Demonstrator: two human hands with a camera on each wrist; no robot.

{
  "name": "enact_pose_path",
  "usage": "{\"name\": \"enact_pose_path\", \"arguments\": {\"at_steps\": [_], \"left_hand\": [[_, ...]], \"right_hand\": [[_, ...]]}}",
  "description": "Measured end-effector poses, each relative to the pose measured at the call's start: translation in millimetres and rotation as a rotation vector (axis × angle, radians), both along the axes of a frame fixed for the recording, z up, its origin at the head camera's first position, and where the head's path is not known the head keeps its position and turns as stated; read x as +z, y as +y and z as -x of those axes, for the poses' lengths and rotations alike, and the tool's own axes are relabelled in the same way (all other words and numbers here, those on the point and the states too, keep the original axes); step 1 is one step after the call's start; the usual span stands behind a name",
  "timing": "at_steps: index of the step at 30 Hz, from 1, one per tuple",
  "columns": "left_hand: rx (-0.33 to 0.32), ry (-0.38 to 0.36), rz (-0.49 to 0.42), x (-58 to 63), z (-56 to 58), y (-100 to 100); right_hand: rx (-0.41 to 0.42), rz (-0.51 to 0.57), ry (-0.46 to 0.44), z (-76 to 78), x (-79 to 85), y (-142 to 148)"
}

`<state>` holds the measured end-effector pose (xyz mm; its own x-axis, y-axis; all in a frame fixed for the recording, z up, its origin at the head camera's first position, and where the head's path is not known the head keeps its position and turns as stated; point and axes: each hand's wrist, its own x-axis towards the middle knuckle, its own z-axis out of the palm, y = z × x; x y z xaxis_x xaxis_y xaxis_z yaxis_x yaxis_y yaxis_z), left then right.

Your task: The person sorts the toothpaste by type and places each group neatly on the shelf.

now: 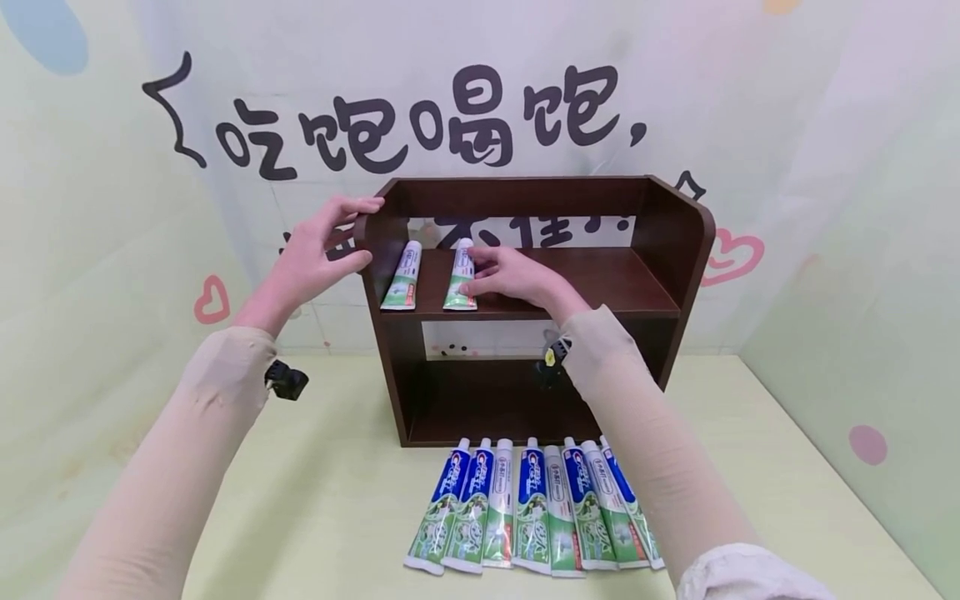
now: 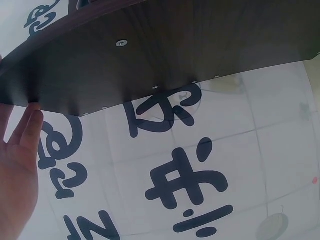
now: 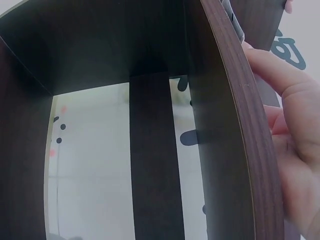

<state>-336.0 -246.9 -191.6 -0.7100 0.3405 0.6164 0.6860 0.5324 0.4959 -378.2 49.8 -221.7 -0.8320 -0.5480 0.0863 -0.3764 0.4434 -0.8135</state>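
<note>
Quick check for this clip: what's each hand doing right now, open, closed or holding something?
Left hand: open, touching the side of the brown shelf.
Right hand: closed, holding a toothpaste tube.

The left arm (image 1: 176, 442) and right arm (image 1: 645, 408) reach forward. The left grip (image 1: 311, 250) is higher, fingers extended, thumb apart. The right grip (image 1: 517, 273) pinches between thumb and fingers; some fingers, partly hidden, seem curled.
</note>
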Motion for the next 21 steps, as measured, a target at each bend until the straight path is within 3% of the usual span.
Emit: {"name": "enact_pose_path", "arguments": {"at_steps": [21], "left_hand": [[0.001, 0.006, 0.017, 1.2, -4.1, 2.2]], "right_hand": [[0.004, 0.019, 0.001, -0.4, -1.6, 1.6]]}}
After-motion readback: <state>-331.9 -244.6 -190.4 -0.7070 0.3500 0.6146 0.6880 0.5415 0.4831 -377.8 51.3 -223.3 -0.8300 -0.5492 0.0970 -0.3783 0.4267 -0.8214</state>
